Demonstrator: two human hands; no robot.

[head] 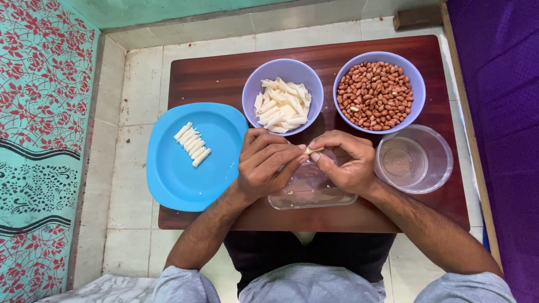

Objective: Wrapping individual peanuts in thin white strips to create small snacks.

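2 hands' fingers [301,150], pasta piece [312,150] pinched between

You have one view only, from the camera on your head, looking almost straight down. It sits close above the small wooden table [224,73], which fills the middle of the frame, with your knees at the bottom edge and tiled floor [135,84] around it.

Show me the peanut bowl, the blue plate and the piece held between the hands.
peanut bowl [415,84], head view, right side of its rim.
blue plate [168,179], head view, bare surface at lower left.
pale piece [312,150], head view, its middle, pinched between both hands' fingertips.
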